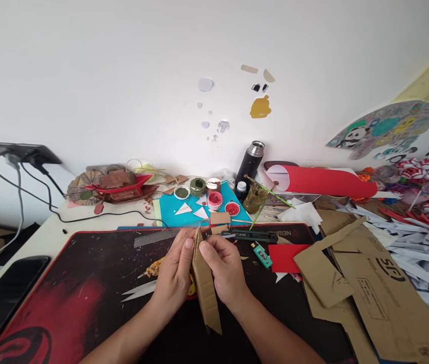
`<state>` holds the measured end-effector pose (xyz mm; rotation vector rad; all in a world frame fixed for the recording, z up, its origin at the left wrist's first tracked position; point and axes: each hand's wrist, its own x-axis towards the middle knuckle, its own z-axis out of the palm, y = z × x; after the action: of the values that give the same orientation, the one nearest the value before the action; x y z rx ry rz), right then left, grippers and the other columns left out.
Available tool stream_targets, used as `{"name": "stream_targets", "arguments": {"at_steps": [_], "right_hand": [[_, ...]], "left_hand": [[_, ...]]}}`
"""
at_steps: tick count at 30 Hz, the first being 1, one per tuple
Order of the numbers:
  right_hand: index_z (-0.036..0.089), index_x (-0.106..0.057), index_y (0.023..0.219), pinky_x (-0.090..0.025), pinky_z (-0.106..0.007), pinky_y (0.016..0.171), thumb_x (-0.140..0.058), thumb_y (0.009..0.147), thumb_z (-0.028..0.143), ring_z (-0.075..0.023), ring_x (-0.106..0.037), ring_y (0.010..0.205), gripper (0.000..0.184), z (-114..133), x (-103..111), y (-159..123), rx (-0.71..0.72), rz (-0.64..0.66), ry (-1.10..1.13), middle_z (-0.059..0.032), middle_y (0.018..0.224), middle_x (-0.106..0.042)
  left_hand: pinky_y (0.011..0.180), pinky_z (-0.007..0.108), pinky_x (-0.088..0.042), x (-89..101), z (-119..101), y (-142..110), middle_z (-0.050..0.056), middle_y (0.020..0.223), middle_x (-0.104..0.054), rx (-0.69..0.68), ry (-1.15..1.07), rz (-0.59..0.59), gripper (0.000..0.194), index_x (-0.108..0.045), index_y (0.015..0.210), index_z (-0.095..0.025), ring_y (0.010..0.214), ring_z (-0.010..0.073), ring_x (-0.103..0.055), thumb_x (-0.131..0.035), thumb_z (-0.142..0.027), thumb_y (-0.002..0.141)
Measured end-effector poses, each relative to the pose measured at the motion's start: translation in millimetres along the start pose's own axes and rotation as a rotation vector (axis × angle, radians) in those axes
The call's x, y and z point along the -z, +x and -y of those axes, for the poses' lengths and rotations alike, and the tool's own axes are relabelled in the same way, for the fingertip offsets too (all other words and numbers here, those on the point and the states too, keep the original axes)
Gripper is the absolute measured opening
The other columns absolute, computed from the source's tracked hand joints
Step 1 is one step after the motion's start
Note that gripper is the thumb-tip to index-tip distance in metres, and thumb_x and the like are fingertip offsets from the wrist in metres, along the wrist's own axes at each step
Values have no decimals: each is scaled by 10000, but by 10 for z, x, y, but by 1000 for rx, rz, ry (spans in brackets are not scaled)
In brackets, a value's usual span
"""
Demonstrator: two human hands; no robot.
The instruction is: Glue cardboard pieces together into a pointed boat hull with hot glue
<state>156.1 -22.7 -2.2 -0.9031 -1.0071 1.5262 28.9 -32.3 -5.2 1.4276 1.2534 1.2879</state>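
A folded strip of brown cardboard (205,288) stands nearly upright between my hands, its lower end slanting toward me. My left hand (176,263) pinches its upper left edge with thumb and fingers. On the other side my right hand (224,265) grips the same piece near the top, thumb pressed close to the fold. Under the left wrist lie scissors, with their blades (138,291) sticking out to the left and the handles mostly hidden. Just beyond the fingers is a utility knife (252,235), and a clear ruler (152,237) lies to its left.
A black and red desk mat (96,283) covers the table. Paint jars (198,186) stand on blue paper (178,215) behind, beside a black flask (250,162). Cardboard sheets (381,283) and white paper strips (415,253) pile up at right. A phone (5,298) lies at left.
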Motion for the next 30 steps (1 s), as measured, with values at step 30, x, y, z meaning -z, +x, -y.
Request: {"name": "stream_targets", "arguments": {"at_steps": [30], "right_hand": [[222, -540, 657, -331, -278, 550, -729, 914, 715, -130, -349, 582, 587, 44, -34, -87, 58, 4, -138, 41, 604, -445]], "left_hand": [[958, 362, -589, -87, 19, -132, 101, 1176, -775, -67, 96, -201, 547, -789, 1141, -224, 1063, 257, -723, -405, -613, 1142]]}}
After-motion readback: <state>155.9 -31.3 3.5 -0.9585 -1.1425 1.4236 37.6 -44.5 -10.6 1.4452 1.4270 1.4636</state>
